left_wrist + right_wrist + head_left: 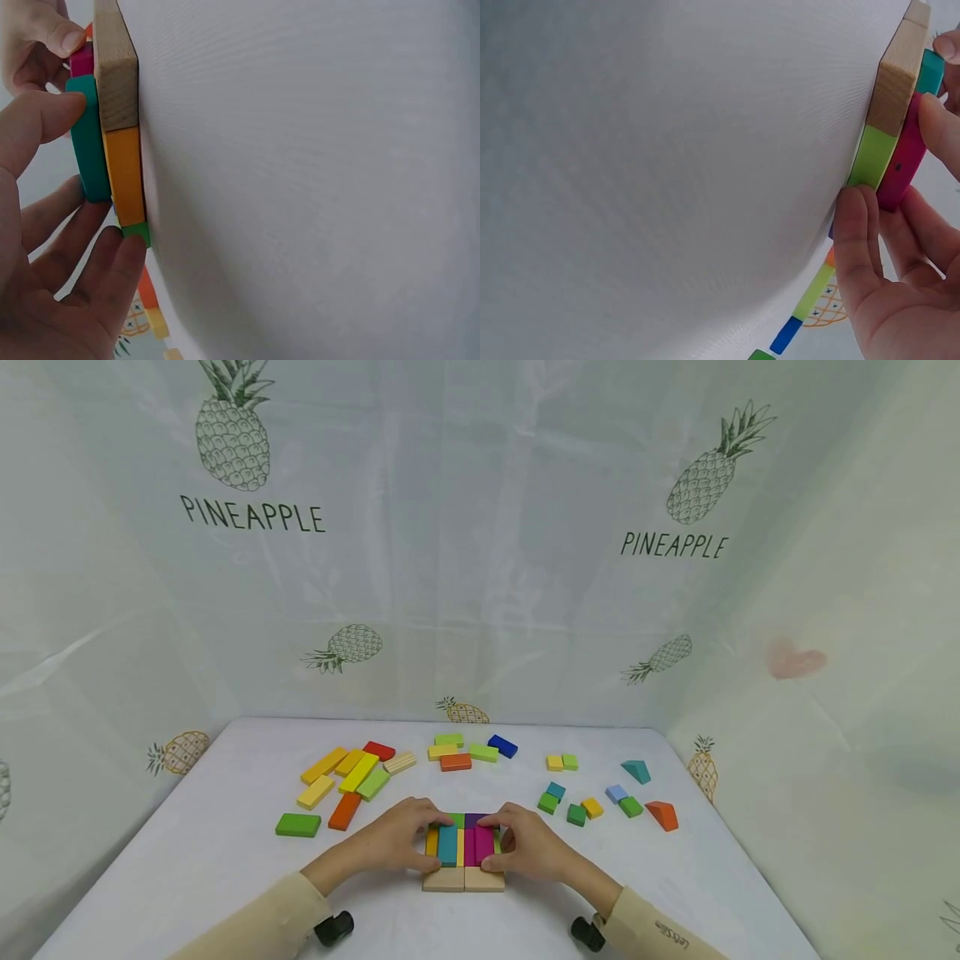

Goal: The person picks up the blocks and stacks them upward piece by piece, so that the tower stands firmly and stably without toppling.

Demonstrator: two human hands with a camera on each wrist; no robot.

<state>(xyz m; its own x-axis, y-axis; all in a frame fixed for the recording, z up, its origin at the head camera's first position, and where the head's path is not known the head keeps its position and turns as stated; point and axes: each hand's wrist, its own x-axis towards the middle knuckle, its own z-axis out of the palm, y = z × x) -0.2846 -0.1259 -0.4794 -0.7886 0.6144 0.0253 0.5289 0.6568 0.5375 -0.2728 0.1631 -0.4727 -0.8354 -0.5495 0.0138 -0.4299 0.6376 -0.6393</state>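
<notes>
My left hand (pixel 399 838) pinches a teal block (pixel 447 847) by its two ends, thumb at the near end and fingers at the far end. The right hand (pixel 536 847) holds a magenta block (pixel 484 845) the same way. Both blocks lie on top of a flat layer of blocks in the middle of the table. That layer shows two plain wooden blocks (pixel 442 881) along its front, an orange block (pixel 124 176) at the left, a light green block (pixel 872 156) at the right, and a purple block (pixel 473 819) at the back.
Several yellow, orange, red and green blocks (pixel 358 773) lie at the back left. Another group with a dark blue block (pixel 502 746) is at the back middle. Small cubes (pixel 576 814) and triangular blocks (pixel 663 816) are scattered on the right. A patterned curtain (pixel 480 568) hangs behind the table.
</notes>
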